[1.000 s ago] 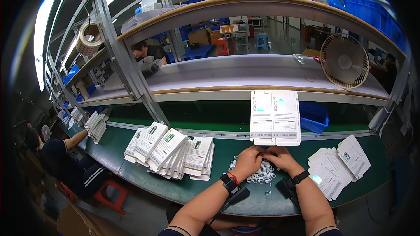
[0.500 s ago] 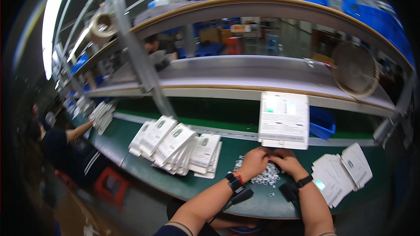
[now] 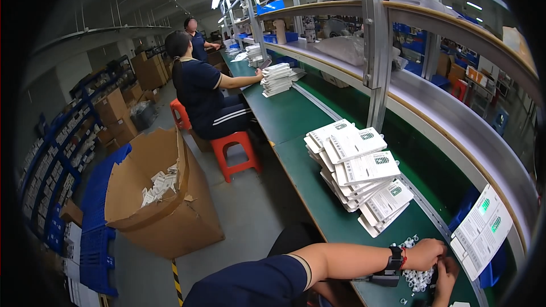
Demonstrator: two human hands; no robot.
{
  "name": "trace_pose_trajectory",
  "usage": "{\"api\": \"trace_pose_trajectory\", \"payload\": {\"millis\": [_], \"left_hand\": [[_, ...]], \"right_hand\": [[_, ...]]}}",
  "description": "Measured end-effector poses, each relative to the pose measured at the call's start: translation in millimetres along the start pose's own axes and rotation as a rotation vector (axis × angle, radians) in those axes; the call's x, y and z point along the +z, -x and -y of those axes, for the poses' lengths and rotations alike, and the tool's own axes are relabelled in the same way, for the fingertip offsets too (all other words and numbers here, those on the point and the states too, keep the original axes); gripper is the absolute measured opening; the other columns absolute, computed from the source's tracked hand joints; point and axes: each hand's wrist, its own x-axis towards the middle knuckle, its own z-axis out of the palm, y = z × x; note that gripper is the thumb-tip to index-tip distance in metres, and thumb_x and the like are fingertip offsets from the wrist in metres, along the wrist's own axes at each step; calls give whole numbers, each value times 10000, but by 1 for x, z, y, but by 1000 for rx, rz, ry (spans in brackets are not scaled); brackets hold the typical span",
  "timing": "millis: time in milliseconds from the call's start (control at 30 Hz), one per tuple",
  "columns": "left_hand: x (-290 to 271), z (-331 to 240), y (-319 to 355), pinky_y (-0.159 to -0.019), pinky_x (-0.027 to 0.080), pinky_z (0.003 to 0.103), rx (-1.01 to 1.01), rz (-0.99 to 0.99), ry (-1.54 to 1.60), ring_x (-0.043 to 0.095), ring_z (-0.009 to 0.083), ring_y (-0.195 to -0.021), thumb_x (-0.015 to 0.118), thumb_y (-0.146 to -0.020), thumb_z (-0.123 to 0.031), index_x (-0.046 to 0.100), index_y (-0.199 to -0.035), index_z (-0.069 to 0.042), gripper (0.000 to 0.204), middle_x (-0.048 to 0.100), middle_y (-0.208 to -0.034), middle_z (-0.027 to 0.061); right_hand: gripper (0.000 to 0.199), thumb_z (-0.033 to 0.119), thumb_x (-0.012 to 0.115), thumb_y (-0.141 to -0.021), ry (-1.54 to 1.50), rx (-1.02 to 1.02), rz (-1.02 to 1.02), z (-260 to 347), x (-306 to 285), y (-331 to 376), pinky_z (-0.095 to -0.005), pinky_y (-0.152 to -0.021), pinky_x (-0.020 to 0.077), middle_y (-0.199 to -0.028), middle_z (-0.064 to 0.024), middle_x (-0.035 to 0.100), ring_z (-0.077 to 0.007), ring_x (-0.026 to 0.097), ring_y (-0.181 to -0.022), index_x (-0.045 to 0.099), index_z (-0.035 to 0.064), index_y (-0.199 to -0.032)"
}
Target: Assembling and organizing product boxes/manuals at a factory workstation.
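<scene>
My left hand and my right hand meet at the fingertips above the green workbench. Both have their fingers drawn together; whatever is between them is hidden or too small to name. A pile of small white plastic rings lies just beside and under the hands, with a few strays near it. Close beyond my fingers, a white printed card sheet leans upright against the shelf side. Left of my left hand are uneven stacks of flat white cartons with green print.
A metal shelf post and long shelf border the bench. Farther along, a seated co-worker touches another carton stack; a second person is beyond. A large cardboard box and a red stool stand on the floor.
My view has swung to the left, bringing the co-workers and floor boxes into sight and shifting my hands to the lower right. The hands remain together by the rings.
</scene>
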Motion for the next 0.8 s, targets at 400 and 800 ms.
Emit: {"api": "trace_pose_trajectory", "payload": {"millis": [400,800], "left_hand": [[-4,-4,-4,-673,461,442,7,3,38,576,380,-784,538,-720,-42,599,-768,-5,86,600,-796,177],[-4,-5,-4,-665,460,452,-23,-3,47,581,388,-782,532,-737,-56,574,-814,2,105,602,-792,193]], "right_hand": [[153,103,566,-840,3,36,-13,4,-2,-2,-230,-592,373,-680,-23,546,-87,481,-641,553,-20,-749],[135,95,536,-846,34,4,-35,19,2,2,-255,-623,398,-715,-47,555,-122,496,-658,551,-25,-785]]}}
